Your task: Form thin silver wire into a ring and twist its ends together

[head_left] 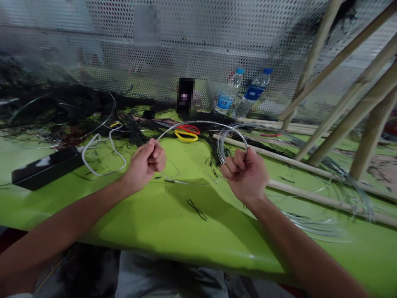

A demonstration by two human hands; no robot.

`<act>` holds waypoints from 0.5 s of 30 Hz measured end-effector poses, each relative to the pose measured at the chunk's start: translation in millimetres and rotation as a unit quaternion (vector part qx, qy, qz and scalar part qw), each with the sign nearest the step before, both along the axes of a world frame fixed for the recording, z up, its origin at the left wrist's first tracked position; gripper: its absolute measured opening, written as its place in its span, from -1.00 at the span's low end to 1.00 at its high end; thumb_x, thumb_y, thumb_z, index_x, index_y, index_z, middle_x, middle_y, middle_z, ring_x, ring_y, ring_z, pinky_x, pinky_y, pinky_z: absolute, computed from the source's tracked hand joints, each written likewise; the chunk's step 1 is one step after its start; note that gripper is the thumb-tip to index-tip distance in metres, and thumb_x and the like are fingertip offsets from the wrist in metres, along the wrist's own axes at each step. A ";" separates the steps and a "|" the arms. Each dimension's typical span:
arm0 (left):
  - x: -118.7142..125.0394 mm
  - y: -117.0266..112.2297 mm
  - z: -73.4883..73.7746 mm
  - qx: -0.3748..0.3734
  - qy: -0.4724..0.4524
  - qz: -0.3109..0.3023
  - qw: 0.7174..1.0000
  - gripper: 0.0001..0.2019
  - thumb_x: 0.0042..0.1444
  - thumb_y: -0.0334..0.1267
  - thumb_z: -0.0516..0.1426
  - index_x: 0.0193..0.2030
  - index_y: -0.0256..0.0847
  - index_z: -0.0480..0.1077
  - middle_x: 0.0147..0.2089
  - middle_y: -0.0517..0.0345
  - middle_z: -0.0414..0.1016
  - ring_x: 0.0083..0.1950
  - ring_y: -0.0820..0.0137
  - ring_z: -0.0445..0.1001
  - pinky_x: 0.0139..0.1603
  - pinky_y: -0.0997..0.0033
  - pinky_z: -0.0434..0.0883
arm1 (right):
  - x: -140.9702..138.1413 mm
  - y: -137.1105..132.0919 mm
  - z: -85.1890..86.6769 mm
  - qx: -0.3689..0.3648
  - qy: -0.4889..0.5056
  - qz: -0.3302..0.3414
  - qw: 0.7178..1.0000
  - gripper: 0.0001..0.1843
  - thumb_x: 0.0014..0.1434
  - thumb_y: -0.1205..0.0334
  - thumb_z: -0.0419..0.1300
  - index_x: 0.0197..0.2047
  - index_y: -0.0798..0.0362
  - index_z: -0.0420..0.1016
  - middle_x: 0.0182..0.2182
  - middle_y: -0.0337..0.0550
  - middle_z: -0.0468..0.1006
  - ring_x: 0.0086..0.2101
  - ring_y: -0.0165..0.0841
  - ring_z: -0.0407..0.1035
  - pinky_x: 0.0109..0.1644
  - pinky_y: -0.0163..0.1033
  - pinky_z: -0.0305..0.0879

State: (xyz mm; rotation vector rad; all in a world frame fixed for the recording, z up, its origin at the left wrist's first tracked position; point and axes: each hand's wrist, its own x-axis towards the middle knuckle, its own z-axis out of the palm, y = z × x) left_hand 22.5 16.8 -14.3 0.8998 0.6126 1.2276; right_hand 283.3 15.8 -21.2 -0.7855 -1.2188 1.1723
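Note:
A silvery wire (pixel 200 121) arches upward between my two hands above the green table (pixel 186 240). My left hand (pixel 145 164) is closed on its left end, thumb on top. My right hand (pixel 246 174) is closed round its right end. A coil of clear wire (pixel 221 145) shows just behind my right hand; whether it joins the wire I hold, I cannot tell. Beyond the arch lie scissors with one red and one yellow handle loop (pixel 186 136). Short black strands (pixel 197 210) lie on the table below my hands.
A black box (pixel 46 167) with a white cable (pixel 107 169) stands at left. Two water bottles (pixel 225 101) lean against the perforated metal panel (pixel 198 54). Wooden poles (pixel 328 99) rise at right, others lying flat. Cut wires (pixel 316 225) lie near the right front. Black fibre heaps (pixel 62 103) fill the back left.

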 end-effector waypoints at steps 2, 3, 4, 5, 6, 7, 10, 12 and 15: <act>-1.5 0.4 0.6 -0.001 0.007 -0.007 1.000 -0.48 0.34 0.09 0.19 -0.52 -0.22 0.21 -0.59 0.39 -0.05 -0.62 0.59 -0.01 -0.56 0.57 0.10 | 3.9 0.4 1.2 0.014 -0.015 -0.010 1.000 -0.32 0.35 -0.32 0.01 -0.59 -0.04 -0.03 -0.63 -0.41 -0.17 -0.62 -0.43 -0.27 -0.60 -0.32 -0.12; -1.3 0.4 -0.1 0.001 0.015 -0.012 1.000 -0.46 0.34 0.11 0.18 -0.54 -0.22 0.20 -0.60 0.39 -0.04 -0.62 0.59 0.00 -0.56 0.57 0.12 | 5.6 0.3 1.6 0.018 -0.020 -0.011 1.000 -0.34 0.35 -0.29 0.03 -0.59 -0.04 -0.02 -0.62 -0.41 -0.16 -0.61 -0.43 -0.27 -0.60 -0.32 -0.12; -0.5 0.5 -1.4 0.003 0.023 -0.016 1.000 -0.43 0.33 0.13 0.17 -0.56 -0.22 0.18 -0.61 0.39 -0.04 -0.63 0.59 0.00 -0.57 0.57 0.12 | 7.1 0.3 1.8 0.017 -0.021 -0.005 1.000 -0.36 0.35 -0.26 0.05 -0.59 -0.04 0.00 -0.62 -0.41 -0.15 -0.61 -0.43 -0.27 -0.60 -0.32 -0.12; 0.6 0.7 -2.9 0.006 0.031 -0.016 0.999 -0.40 0.32 0.15 0.17 -0.58 -0.21 0.16 -0.63 0.39 -0.05 -0.64 0.60 0.00 -0.58 0.57 0.11 | 8.3 0.4 1.8 0.013 -0.019 0.005 1.000 -0.38 0.35 -0.22 0.06 -0.59 -0.04 0.01 -0.62 -0.41 -0.15 -0.61 -0.44 -0.27 -0.59 -0.32 -0.12; 1.7 0.9 -4.2 0.009 0.035 -0.012 0.999 -0.39 0.31 0.16 0.19 -0.60 -0.22 0.15 -0.65 0.40 -0.05 -0.65 0.61 -0.01 -0.59 0.58 0.09 | 9.3 0.7 1.6 0.005 -0.017 0.019 1.000 -0.39 0.35 -0.19 0.06 -0.59 -0.04 0.02 -0.62 -0.41 -0.14 -0.62 -0.44 -0.26 -0.59 -0.32 -0.12; 2.2 1.3 -4.9 0.011 0.037 -0.007 0.999 -0.39 0.30 0.15 0.20 -0.60 -0.22 0.14 -0.65 0.40 -0.06 -0.66 0.62 -0.02 -0.60 0.58 0.07 | 10.2 1.4 1.5 -0.005 -0.017 0.033 0.999 -0.41 0.36 -0.17 0.05 -0.60 -0.03 0.03 -0.63 -0.41 -0.13 -0.62 -0.44 -0.24 -0.59 -0.32 -0.11; -3.1 3.2 0.9 0.016 0.032 0.014 0.999 -0.45 0.32 0.09 0.21 -0.57 -0.21 0.20 -0.66 0.42 -0.08 -0.67 0.62 -0.09 -0.64 0.58 0.00 | 14.1 6.4 2.8 -0.005 -0.041 0.043 0.998 -0.47 0.37 -0.13 0.00 -0.56 -0.03 0.20 -0.63 -0.34 0.10 -0.63 -0.41 0.05 -0.54 -0.27 0.13; -13.5 4.5 12.5 0.034 0.020 0.040 0.998 -0.53 0.38 0.03 0.15 -0.49 -0.19 0.28 -0.65 0.43 -0.17 -0.66 0.59 -0.20 -0.66 0.54 -0.09 | 20.4 12.1 6.0 0.018 -0.079 0.019 0.997 -0.55 0.36 -0.12 -0.01 -0.41 -0.01 0.41 -0.51 -0.18 0.39 -0.49 -0.31 0.36 -0.37 -0.15 0.39; -33.0 5.9 32.7 0.128 0.008 0.091 0.988 -0.69 0.45 -0.09 0.09 -0.34 -0.15 0.35 -0.58 0.40 -0.29 -0.60 0.54 -0.31 -0.61 0.47 -0.16 | 36.8 22.5 11.8 0.044 -0.122 -0.027 0.991 -0.62 0.32 -0.09 0.10 -0.17 0.04 0.55 -0.28 0.01 0.59 -0.29 -0.20 0.53 -0.18 -0.03 0.51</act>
